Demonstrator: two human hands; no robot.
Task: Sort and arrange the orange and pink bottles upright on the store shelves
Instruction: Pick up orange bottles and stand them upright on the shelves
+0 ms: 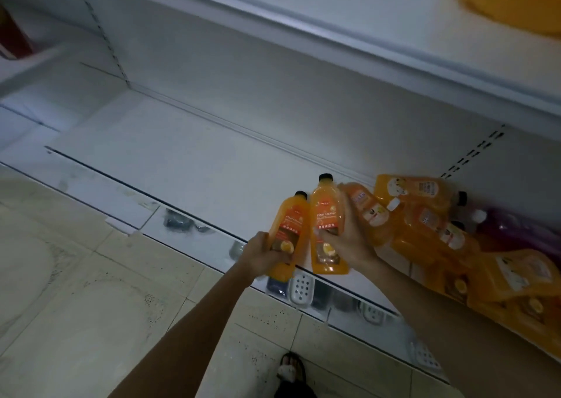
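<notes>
The two bottles held at the shelf edge, one [288, 233] on the left and one [326, 230] on the right, are translucent orange with black caps. Each carries an orange label with white lettering that darkens to brown toward the base, where a yellow, round fruit motif sits. The heap of bottles [425, 224] to the right is the same orange, with white label patches; one cap there is white [393, 204]. Behind the heap lies a purple-pink bottle [513, 230]. The shelf [182, 161] is plain white-grey, its back panel marked by rows of dark slots. The floor [76, 276] is pale beige tile with dark speckles and grey grout lines. A white tray [300, 288] with dark dots shows beneath the shelf edge.
</notes>
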